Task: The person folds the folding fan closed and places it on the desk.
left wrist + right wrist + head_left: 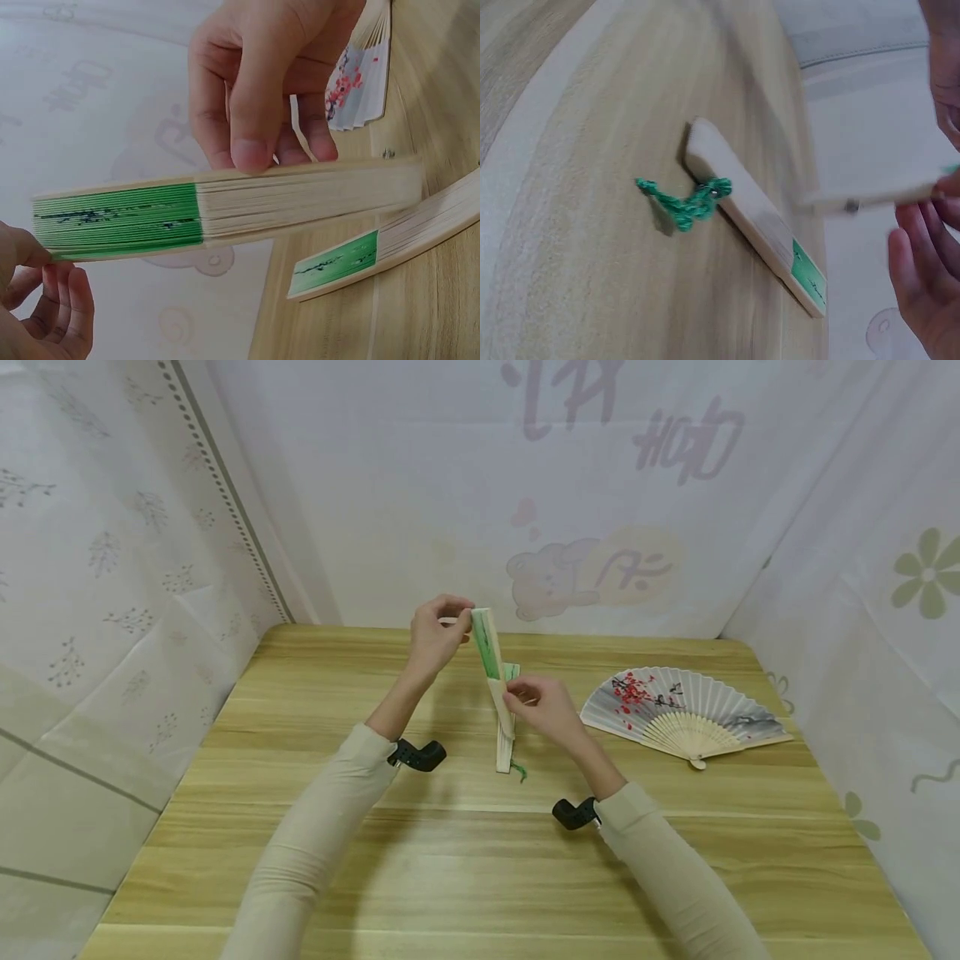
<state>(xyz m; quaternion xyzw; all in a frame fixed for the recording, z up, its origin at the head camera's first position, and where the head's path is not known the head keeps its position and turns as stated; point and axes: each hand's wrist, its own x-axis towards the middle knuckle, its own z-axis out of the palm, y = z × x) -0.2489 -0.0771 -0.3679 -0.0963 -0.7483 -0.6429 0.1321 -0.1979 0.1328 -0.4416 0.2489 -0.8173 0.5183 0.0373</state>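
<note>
Both hands hold a folded fan (pixel 486 647) above the table, tilted, with its green-painted pleats at the upper end. My left hand (pixel 437 635) pinches that green end between thumb and fingers. Lower down, my right hand (pixel 546 703) grips the fan's pale wooden ribs by the edge, thumb against them in the left wrist view. Beneath it a second folded fan (pixel 754 206) lies on the wood, also green at one end, with a green cord (pixel 682 210) at its pivot end. The held fan partly covers it in the head view.
To the right, a spread fan (pixel 675 702) with red blossoms on grey-white pleats lies on the wooden table (pixel 480 877). Patterned cloth walls (pixel 390 493) rise behind and at both sides. Black cameras (pixel 422 756) are worn on the wrists.
</note>
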